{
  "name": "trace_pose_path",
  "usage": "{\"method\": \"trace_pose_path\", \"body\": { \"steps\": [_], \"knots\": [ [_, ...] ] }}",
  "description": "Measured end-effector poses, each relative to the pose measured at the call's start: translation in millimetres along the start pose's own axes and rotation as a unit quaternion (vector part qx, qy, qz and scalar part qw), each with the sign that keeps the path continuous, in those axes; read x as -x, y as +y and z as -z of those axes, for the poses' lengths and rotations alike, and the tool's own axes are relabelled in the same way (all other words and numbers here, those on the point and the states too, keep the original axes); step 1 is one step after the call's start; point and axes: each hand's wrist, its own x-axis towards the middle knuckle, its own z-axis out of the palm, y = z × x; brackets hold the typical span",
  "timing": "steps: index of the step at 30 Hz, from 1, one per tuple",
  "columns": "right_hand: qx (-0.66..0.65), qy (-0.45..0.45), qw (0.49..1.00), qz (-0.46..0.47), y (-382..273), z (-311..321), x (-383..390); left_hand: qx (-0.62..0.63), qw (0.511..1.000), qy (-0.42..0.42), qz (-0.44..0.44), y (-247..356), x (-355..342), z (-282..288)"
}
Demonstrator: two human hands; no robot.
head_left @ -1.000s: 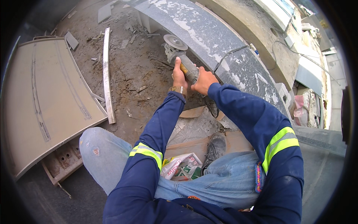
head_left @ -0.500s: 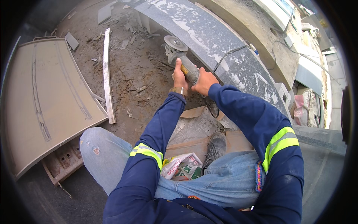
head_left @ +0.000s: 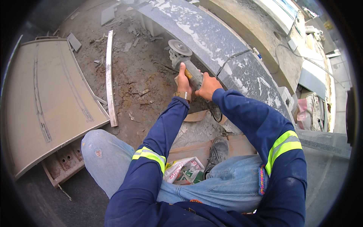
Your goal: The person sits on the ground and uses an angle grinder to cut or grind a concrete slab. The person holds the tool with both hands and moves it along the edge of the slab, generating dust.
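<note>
Both of my hands hold a grey angle grinder [head_left: 191,72] with a yellow patch on its body. My left hand [head_left: 183,80] wraps round it behind the gear head, thumb lying along the top. Farther back, my right hand [head_left: 208,86] grips the rear of the body. A round cutting disc [head_left: 180,47] sits at the far end, beside the inner edge of a long grey stone slab [head_left: 223,49] with white patches. Whether the disc touches the slab I cannot tell. A dark cable [head_left: 231,58] lies over the slab.
At left stands a large beige panel [head_left: 58,94] on a rusty metal support [head_left: 64,162]. A narrow pale strip [head_left: 109,79] lies on the dirt with scattered stone chips. Beneath me is a crumpled printed bag [head_left: 184,170]. A concrete ledge [head_left: 249,34] runs behind the slab.
The grinder and both hands appear very slightly lower and to the right in the picture; the surroundings shift a little too. My hold on the grinder is the same.
</note>
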Motion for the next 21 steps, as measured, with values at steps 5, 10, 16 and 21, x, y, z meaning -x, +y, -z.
{"method": "trace_pose_path", "body": {
  "steps": [5, 10, 16, 21],
  "knots": [
    [0.001, 0.001, 1.0, -0.001, 3, 0, 1, -0.006, 1.0, -0.006, 0.01, 1, 4, -3],
    [0.005, 0.002, 1.0, -0.006, 1, 0, 1, -0.005, 1.0, -0.001, 0.008, 1, 5, -3],
    [0.002, 0.002, 1.0, -0.011, -3, 0, -1, 0.01, 1.0, 0.0, 0.009, 3, 2, -2],
    [-0.001, 0.001, 1.0, -0.016, -8, -1, -7, 0.011, 1.0, -0.011, 0.008, 9, -3, -2]
  ]
}}
